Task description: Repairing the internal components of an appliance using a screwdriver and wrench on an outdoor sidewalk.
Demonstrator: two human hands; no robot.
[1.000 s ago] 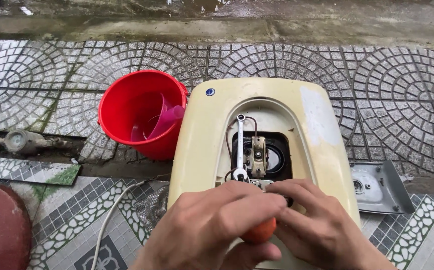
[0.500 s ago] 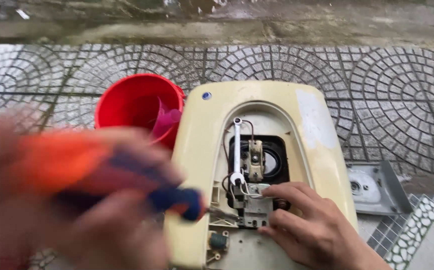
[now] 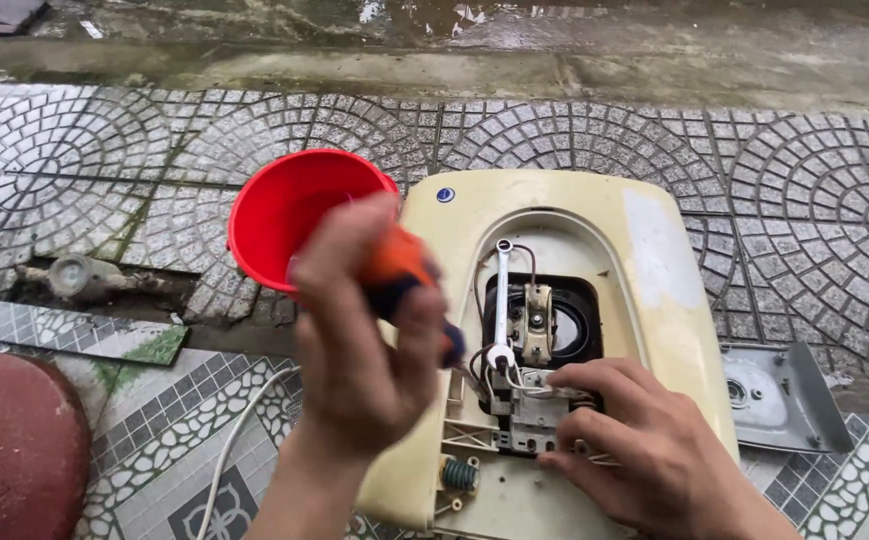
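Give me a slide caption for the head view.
Left hand lifts orange-handled screwdriver; right hand rests inside opened cream plastic appliance.

Outdoor yard, patterned paving (image 3: pixel 794 200), wet ground

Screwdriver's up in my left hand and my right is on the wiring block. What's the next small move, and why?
Probably lower the orange-handled screwdriver to the terminal block. The left hand holds it raised beside the red bucket, off the work, while the right hand steadies the block.

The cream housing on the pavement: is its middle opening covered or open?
Open. The cream housing shows bare wires and a wrench inside its opening; a grey cover plate lies beside it on the pavement.
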